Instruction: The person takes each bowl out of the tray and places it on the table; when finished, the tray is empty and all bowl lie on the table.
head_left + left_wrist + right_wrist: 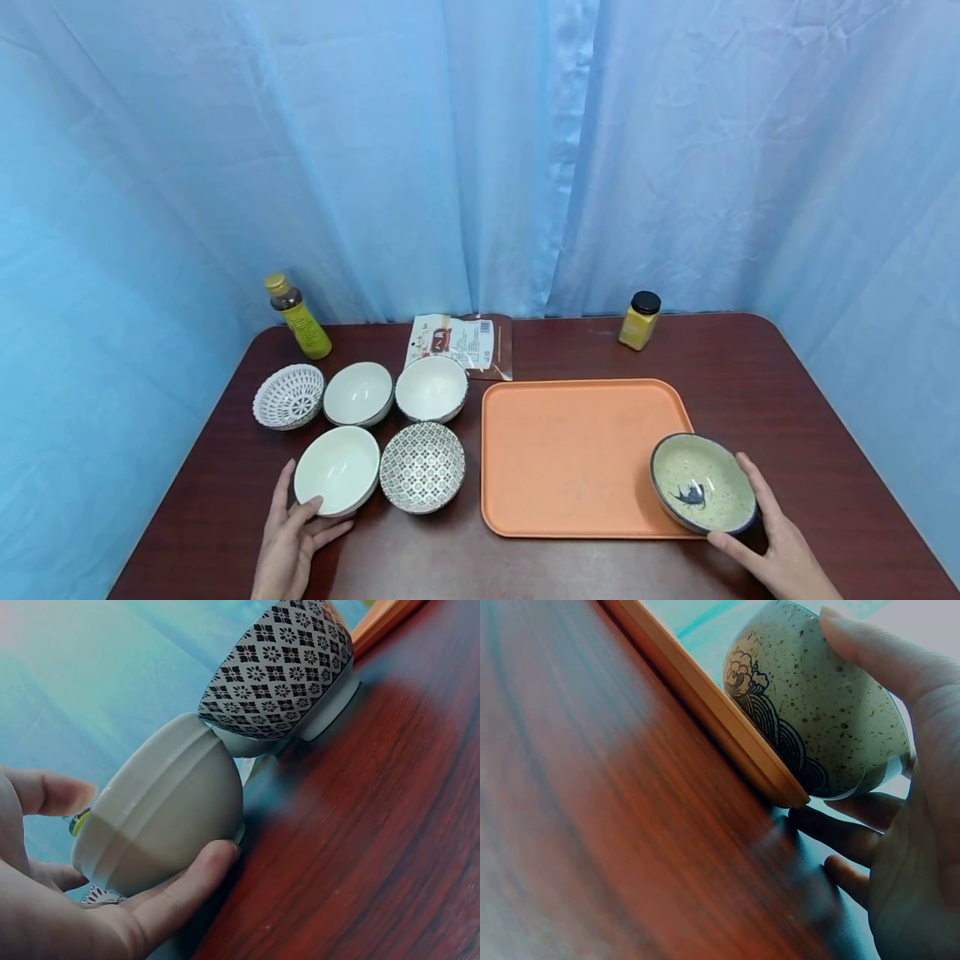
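Note:
My left hand [288, 533] holds a plain white bowl [337, 471], thumb at the rim and fingers along its side and underside. In the left wrist view a finger reaches low by the base of that white bowl [169, 817]. A black-and-white patterned bowl [422, 468] stands right beside it. At the tray's front right corner my right hand [780, 542] grips a speckled greenish bowl [705, 483] with a dark blue rim. The right wrist view shows blue waves on the outside of this speckled bowl [817, 705], which is tilted close over the tray's edge.
An orange tray [570, 458] lies right of the bowls. Behind the front bowls stand a white patterned bowl [289, 397] and two white bowls [358, 393], [431, 388]. Farther back are a green bottle [302, 321], a food packet [468, 343] and a yellow jar [640, 321].

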`<state>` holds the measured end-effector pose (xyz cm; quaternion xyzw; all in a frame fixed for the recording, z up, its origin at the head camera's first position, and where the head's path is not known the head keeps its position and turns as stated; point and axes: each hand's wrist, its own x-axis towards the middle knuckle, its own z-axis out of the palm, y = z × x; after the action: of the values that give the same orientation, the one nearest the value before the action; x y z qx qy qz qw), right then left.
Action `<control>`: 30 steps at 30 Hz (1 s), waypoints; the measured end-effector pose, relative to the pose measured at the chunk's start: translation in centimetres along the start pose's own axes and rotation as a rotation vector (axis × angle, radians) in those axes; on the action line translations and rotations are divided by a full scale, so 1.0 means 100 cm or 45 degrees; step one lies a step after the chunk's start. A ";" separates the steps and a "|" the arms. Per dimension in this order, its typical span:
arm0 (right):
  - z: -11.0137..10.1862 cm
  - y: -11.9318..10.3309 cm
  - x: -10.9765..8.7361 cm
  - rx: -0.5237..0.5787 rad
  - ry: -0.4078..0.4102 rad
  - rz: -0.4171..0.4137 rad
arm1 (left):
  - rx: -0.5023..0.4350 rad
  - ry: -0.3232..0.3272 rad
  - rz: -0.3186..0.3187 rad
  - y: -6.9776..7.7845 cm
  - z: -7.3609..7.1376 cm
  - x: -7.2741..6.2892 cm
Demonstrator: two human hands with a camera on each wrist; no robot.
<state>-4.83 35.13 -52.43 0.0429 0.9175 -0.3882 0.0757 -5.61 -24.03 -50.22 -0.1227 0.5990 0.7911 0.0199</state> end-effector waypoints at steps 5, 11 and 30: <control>0.001 0.000 -0.001 -0.008 0.002 0.003 | 0.103 0.033 -0.042 0.007 0.000 -0.002; 0.002 0.000 -0.001 -0.020 0.004 0.003 | 0.257 0.157 -0.051 0.021 -0.006 -0.007; 0.000 -0.001 -0.002 -0.002 0.013 -0.015 | 0.265 0.282 0.329 0.055 0.015 -0.026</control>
<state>-4.69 35.07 -52.33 0.0393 0.9184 -0.3875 0.0689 -4.34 -23.82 -44.04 -0.1284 0.6869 0.7024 -0.1351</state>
